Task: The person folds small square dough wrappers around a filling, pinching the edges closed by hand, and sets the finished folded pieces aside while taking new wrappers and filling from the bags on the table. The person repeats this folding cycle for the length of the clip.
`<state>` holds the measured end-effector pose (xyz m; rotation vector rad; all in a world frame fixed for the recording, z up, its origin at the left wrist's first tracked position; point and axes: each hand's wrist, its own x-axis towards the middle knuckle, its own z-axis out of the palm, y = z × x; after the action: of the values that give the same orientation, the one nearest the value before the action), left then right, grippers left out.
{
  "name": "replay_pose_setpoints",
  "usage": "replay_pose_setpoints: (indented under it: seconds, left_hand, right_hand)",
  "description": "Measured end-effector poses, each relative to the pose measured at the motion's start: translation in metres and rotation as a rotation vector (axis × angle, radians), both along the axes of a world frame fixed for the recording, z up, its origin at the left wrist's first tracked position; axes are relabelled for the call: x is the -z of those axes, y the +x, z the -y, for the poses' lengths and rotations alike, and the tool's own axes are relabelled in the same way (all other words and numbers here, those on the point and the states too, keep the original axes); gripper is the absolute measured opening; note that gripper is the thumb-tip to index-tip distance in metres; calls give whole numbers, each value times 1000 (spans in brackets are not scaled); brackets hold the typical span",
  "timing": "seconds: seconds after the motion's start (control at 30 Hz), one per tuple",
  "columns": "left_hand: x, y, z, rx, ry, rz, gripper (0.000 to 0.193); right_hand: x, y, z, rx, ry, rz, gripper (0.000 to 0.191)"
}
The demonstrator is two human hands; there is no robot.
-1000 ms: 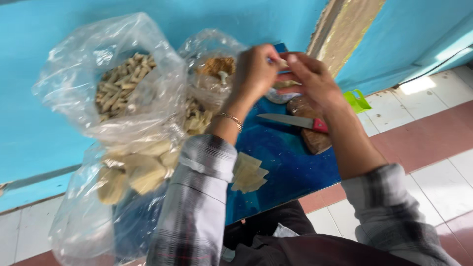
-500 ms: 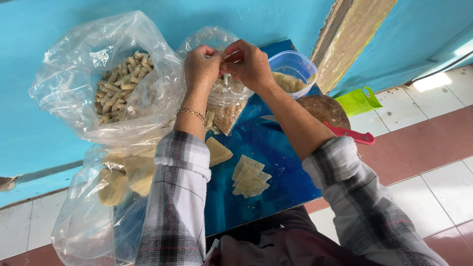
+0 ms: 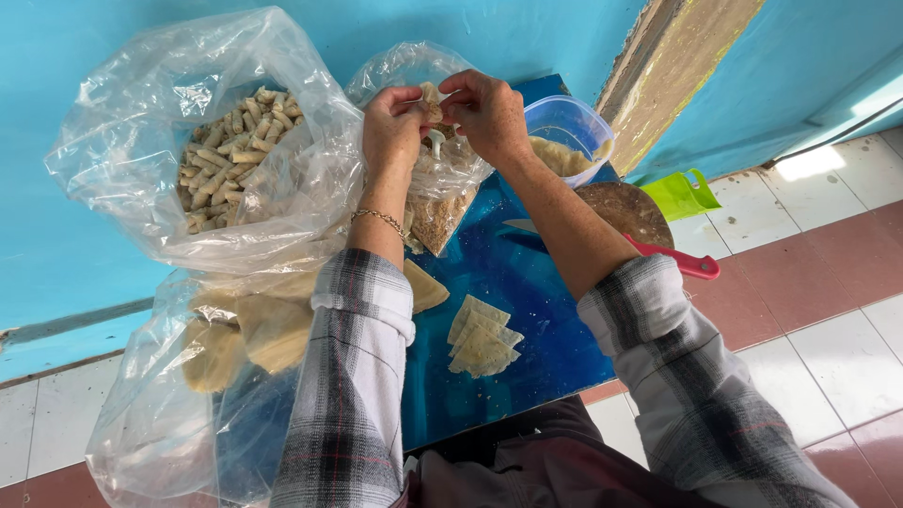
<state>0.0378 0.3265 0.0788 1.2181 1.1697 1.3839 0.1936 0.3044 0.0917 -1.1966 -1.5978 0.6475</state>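
Observation:
My left hand (image 3: pixel 392 127) and my right hand (image 3: pixel 486 111) meet above a small clear bag (image 3: pixel 442 193), and both pinch a small pale dough piece (image 3: pixel 432 102) between the fingertips. A gold bracelet circles my left wrist. Under my forearms, cut square wrappers (image 3: pixel 482 337) lie stacked on the blue board (image 3: pixel 527 282). To the left, a large clear bag (image 3: pixel 141 141) is open over several small rolled pieces (image 3: pixel 230 155).
A clear tub of filling (image 3: pixel 569 141) stands right of my hands. A red-handled knife (image 3: pixel 682 263) rests by a round wooden board (image 3: pixel 625 209), beside a green scoop (image 3: pixel 682 193). Another plastic bag of flat wrappers (image 3: pixel 240 334) lies lower left. A tiled floor (image 3: pixel 828 310) lies below.
Both hands moved left from the tub and knife side to above the small bag. The view swung, bringing the tub and round board into sight.

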Motion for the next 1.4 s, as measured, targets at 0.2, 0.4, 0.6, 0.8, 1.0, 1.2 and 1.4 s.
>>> replay_pose_setpoints:
  seconds: [0.2,0.4,0.6,0.8,1.0,1.2,1.4]
  left_hand:
    - [10,-4,-6,-4,23,-79,15]
    - [13,-6,-7,93,-50,114,15]
    - [7,-6,-2,39,164,-204,19]
    - [-1,-4,17,-62,98,-380,15]
    - [3,-11,22,40,270,-167,12]
    - [-1,-4,30,-78,330,-304,9]
    - [-1,-3,31,-116,344,-353,21]
  right_hand:
    - [-4,-5,2,-10,0,78,20]
    - [-9,-9,10,75,212,205,19]
    - [-19,-6,14,123,610,581,36]
    - [-16,-4,15,126,395,749,7]
    - [-15,-4,22,175,487,682,9]
    - [-18,1,19,-5,305,476,27]
    - [-9,2,15,24,223,346,10]
